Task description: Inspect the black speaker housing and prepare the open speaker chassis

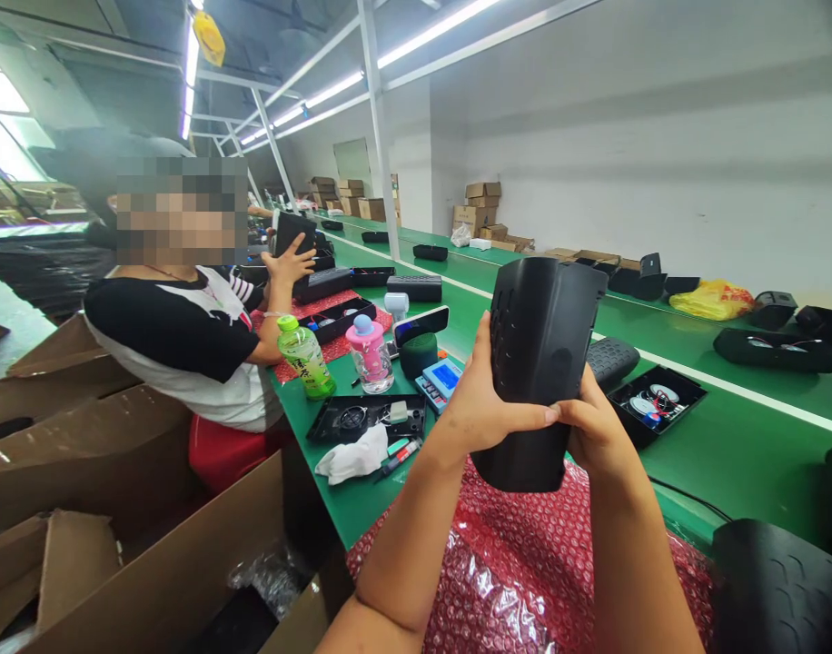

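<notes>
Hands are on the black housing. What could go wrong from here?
The black housing might slip, as the left hand and right hand hold it up off the red bubble wrap. Lowered to the right, it could snag exposed wires in the open casing.
</notes>
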### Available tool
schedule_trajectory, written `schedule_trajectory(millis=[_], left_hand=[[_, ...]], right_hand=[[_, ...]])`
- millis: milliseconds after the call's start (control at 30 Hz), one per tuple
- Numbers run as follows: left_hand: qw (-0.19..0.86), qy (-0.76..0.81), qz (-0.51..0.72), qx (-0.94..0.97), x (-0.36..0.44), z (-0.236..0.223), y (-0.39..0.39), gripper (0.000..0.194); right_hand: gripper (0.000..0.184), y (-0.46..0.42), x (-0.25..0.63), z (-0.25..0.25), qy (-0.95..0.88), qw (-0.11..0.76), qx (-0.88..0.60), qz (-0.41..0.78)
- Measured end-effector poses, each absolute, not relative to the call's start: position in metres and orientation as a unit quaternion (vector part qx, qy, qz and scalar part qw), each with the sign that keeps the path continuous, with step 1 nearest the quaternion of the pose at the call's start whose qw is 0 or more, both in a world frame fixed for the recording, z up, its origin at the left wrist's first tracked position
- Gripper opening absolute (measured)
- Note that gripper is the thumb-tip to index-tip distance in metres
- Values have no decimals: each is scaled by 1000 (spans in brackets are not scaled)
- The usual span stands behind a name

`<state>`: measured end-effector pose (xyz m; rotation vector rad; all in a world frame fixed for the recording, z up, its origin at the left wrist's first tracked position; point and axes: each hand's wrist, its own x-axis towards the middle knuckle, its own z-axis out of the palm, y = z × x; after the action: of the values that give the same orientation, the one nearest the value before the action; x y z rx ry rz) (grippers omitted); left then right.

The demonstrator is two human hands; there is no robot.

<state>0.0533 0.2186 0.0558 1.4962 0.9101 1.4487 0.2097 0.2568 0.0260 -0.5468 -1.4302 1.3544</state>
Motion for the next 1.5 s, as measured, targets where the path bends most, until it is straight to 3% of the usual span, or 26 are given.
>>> schedule_trajectory(millis=[133,300,500,1000,1200,1367,1500], left_hand=[[424,370,576,593,54,56,218,139],[413,374,573,601,53,57,217,136],[406,367,574,608,53,56,218,136],[404,348,582,613,51,54,218,134],[425,349,572,608,49,55,219,135],[458,344,569,591,50,58,225,137],[498,333,558,575,50,58,231,133]], right_hand=[[65,257,210,26,-601,516,-225,567],[55,255,209,28,-584,523,-208,585],[66,251,209,34,-578,520,-231,585],[64,255,211,28,-579,519,-235,582],[69,251,208,30,-557,528,-220,603],[56,256,199,28,-520,552,-211,617],[62,259,195,29,-494,564,-242,615]])
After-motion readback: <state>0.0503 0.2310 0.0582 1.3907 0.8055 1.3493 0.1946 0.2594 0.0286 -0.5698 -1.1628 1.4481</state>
